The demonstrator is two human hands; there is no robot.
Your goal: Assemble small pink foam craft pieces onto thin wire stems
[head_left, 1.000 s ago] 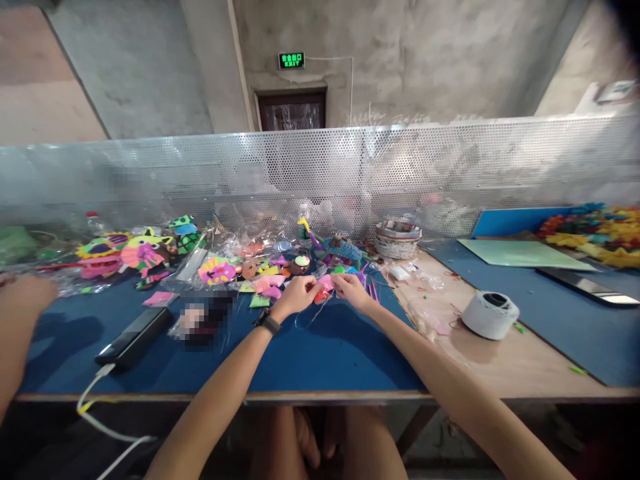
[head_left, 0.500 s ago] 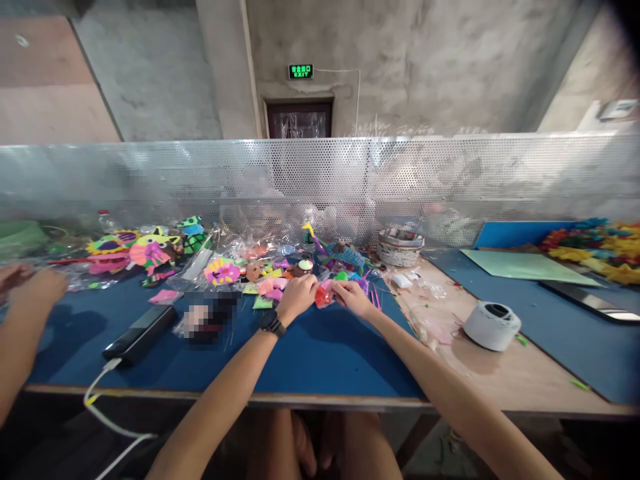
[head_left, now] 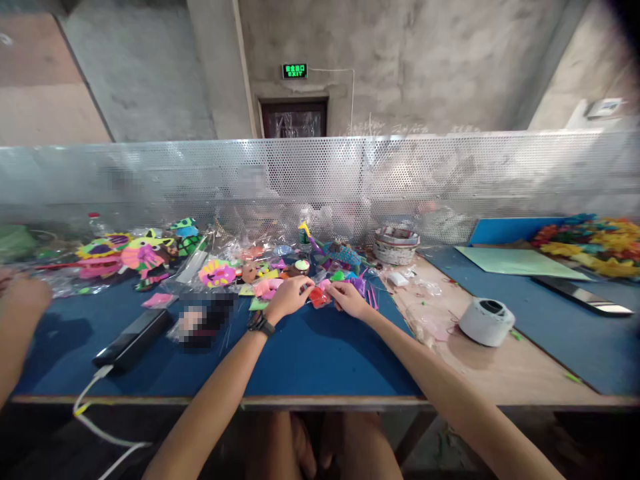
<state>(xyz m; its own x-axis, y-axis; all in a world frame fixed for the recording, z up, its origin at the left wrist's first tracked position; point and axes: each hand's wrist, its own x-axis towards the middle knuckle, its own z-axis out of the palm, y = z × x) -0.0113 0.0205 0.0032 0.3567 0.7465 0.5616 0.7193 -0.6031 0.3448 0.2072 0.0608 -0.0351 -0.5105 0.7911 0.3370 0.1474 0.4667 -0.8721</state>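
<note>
Over the blue mat my left hand [head_left: 291,296], with a dark watch on its wrist, has its fingers bent close together at the left side of a small red piece [head_left: 318,297] in clear wrap. From the right, the fingers of my right hand [head_left: 347,297] pinch at the wrap's edge beside a bit of pink. What my left fingertips hold is too small to make out. Pink foam pieces [head_left: 266,287] lie just left of my left hand, and purple pieces [head_left: 359,285] lie beyond my right hand.
A black power bank [head_left: 134,339] with a white cable lies at the left. Foam animals [head_left: 150,257] and plastic bags stand along the back. To the right are a woven basket [head_left: 396,245], a white tape roll [head_left: 486,322] and a phone [head_left: 583,297]. Another person's arm [head_left: 24,327] reaches in at far left.
The view has shifted slightly, so things appear a little further left. My left hand has moved slightly away from my right hand, and the red piece shows more between them.
</note>
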